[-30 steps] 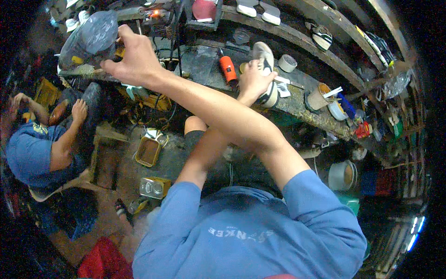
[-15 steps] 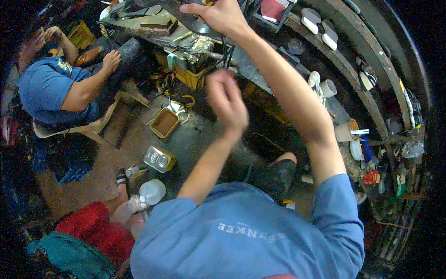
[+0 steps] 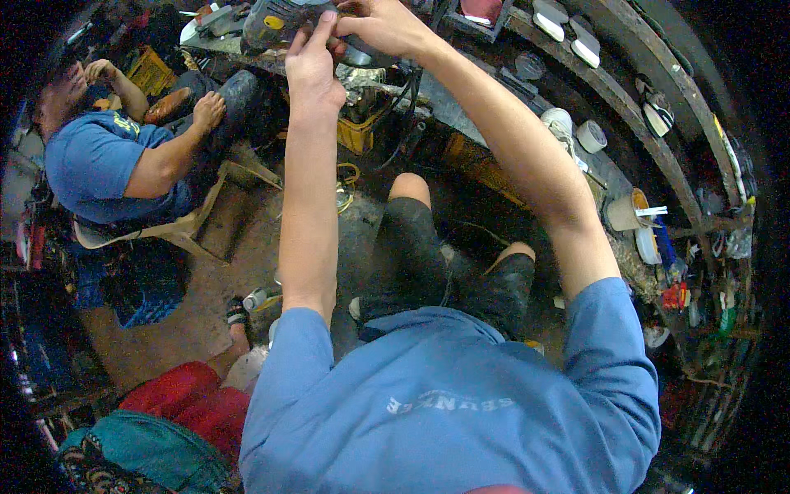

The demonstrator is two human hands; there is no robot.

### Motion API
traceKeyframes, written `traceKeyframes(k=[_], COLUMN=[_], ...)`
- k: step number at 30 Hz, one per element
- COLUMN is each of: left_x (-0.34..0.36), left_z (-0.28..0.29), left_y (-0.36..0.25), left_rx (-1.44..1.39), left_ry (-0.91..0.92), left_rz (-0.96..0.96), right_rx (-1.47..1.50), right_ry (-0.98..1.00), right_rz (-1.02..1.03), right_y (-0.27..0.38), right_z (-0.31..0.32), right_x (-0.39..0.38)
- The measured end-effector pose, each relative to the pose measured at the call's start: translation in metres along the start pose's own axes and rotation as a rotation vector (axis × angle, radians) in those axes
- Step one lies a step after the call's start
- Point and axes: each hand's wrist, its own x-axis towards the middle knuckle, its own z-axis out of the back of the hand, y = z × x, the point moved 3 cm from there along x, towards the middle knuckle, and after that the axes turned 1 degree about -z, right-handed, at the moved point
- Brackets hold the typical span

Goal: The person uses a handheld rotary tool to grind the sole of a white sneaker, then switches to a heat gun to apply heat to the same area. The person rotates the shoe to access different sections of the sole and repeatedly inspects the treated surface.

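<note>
At the top edge, both my hands meet in front of a dark grey machine (image 3: 262, 29) with a yellow spot on its housing. A rounded metal part (image 3: 362, 59) shows just under my right hand. My left hand (image 3: 313, 66) reaches straight up, its fingers bent together close to the other hand's fingertips. My right hand (image 3: 380, 30) comes in from the right with its fingers curled and pinched. Whatever lies between the fingers is too small and too covered to name. The machine's upper part is cut off by the picture's edge.
A seated person (image 3: 115, 165) on a plastic chair (image 3: 193, 226) is at the left, another in red and teal at lower left. Yellow crates (image 3: 356, 136) stand under the cluttered workbench. Shelves at right hold shoe soles (image 3: 585, 43), a white shoe (image 3: 557, 123) and a tub (image 3: 623, 212).
My left hand has risen from below the bench to join the right hand at the machine. The right hand has shifted slightly left. The view has swung, showing more of the machine.
</note>
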Motion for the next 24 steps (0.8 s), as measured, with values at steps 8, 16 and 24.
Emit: traceKeyframes(k=[8,16,24], left_x=[-0.013,-0.005,-0.023], left_z=[0.011,0.047,0.051], left_y=[0.005,0.035,0.061], left_rx=[0.028,-0.033,-0.066], left_ry=[-0.183,-0.362,-0.454], left_rz=[0.032,0.016,-0.019], right_rx=[-0.127,0.002,-0.206], right_ry=[-0.520,-0.534,-0.456], right_rz=[0.350,-0.180,-0.112], right_y=[0.013,-0.145,-0.147], right_z=[0.052,-0.002,-0.021], right_x=[-0.079,-0.128,-0.120])
